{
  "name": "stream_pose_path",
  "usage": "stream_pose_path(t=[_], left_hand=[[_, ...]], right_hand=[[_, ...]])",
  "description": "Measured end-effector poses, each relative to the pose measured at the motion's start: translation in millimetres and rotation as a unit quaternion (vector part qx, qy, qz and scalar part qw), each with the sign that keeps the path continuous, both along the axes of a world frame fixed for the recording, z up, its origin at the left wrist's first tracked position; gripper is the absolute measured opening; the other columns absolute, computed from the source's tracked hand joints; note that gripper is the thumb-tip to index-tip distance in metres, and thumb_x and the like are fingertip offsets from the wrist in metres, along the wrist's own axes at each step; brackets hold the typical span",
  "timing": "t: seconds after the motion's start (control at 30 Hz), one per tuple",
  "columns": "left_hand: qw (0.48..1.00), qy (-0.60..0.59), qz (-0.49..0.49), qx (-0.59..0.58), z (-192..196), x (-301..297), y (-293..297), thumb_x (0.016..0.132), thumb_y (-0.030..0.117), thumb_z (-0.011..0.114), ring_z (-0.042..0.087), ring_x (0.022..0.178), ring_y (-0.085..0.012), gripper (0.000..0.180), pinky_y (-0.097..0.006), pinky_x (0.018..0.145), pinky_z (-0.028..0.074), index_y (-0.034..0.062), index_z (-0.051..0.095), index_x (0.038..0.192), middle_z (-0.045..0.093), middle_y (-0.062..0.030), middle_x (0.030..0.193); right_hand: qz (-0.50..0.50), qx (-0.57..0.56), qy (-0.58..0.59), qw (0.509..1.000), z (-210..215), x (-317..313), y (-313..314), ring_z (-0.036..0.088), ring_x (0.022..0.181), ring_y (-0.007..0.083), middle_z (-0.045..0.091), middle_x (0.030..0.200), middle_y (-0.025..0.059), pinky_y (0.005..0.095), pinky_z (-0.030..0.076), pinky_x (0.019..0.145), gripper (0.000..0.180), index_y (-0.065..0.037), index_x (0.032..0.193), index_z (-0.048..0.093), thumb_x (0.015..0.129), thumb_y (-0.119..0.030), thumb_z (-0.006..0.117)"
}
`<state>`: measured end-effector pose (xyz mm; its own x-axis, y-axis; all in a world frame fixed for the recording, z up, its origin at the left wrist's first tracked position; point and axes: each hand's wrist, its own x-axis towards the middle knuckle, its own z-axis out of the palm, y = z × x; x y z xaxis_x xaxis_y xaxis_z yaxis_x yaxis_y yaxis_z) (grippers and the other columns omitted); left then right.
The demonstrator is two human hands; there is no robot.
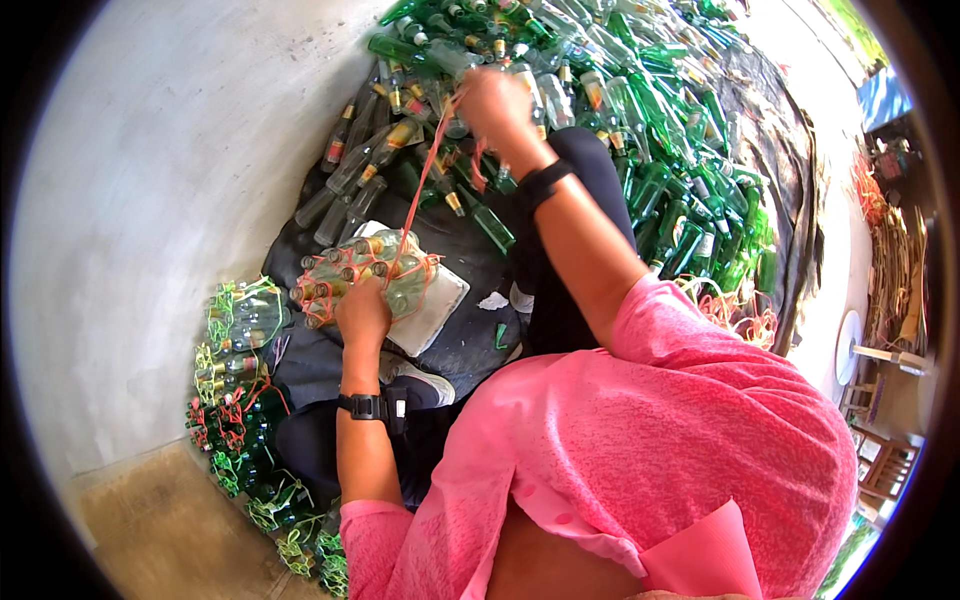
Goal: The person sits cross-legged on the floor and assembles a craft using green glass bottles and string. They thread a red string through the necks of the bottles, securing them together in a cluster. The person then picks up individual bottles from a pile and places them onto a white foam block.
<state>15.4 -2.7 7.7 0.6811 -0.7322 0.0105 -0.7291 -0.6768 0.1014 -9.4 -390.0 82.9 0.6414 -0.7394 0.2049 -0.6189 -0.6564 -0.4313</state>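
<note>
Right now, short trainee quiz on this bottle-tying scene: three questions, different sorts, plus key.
1. True or false: the left hand rests on a tied bundle of clear bottles.
2. Multiple choice: the right hand is raised and pulls on A) a red string, B) a green hose, C) a metal chain.
3. Fill in: the bundle lies on a white ____.

Key: 1 true; 2 A; 3 cushion. The finished bundles stand along the wall, and the loose green bottles are heaped beyond the right hand.
</note>
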Motion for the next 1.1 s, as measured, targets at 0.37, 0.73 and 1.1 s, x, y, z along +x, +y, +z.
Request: stream_pose_path(t=[0.37, 0.73, 1.1], left_hand=[[0.999, 0.027, 0.026, -0.005, 4, -1, -2, 0.091, 0.013, 0.056, 0.073, 0.088, -0.0408, 0.017, -0.055, 0.074, 0.055, 0.0083, 0.072, 0.088, 0.075, -0.0173, 0.092], [0.999, 0.009, 0.022, -0.024, 3, -2, -1, 0.089, 0.014, 0.057, 0.073, 0.079, -0.0414, 0.016, -0.055, 0.068, 0.056, 0.0084, 0.072, 0.085, 0.074, -0.0183, 0.083], [0.997, 0.043, 0.052, -0.027, 0, 2, 2, 0.091, 0.019, 0.065, 0.073, 0.084, -0.0404, 0.014, -0.053, 0.072, 0.056, 0.0091, 0.074, 0.089, 0.075, -0.0175, 0.087]], right_hand=[[0.063, -0.056, 0.04, 0.996, 49, -75, -172, 0.072, 0.102, 0.042, 0.077, 0.105, 0.0181, 0.0499, 0.057, 0.09, 0.029, -0.011, 0.11, 0.078, 0.103, -0.032, 0.059], [0.188, -0.006, -0.138, 0.972, 84, -41, -99, 0.075, 0.101, 0.0314, 0.078, 0.105, 0.0162, 0.0405, 0.058, 0.09, 0.043, -0.006, 0.128, 0.071, 0.086, -0.019, 0.07], [0.473, 0.199, 0.112, 0.851, -67, -50, 205, 0.072, 0.097, 0.0444, 0.075, 0.101, 0.0231, 0.0513, 0.058, 0.085, 0.034, -0.01, 0.12, 0.075, 0.089, -0.01, 0.059]])
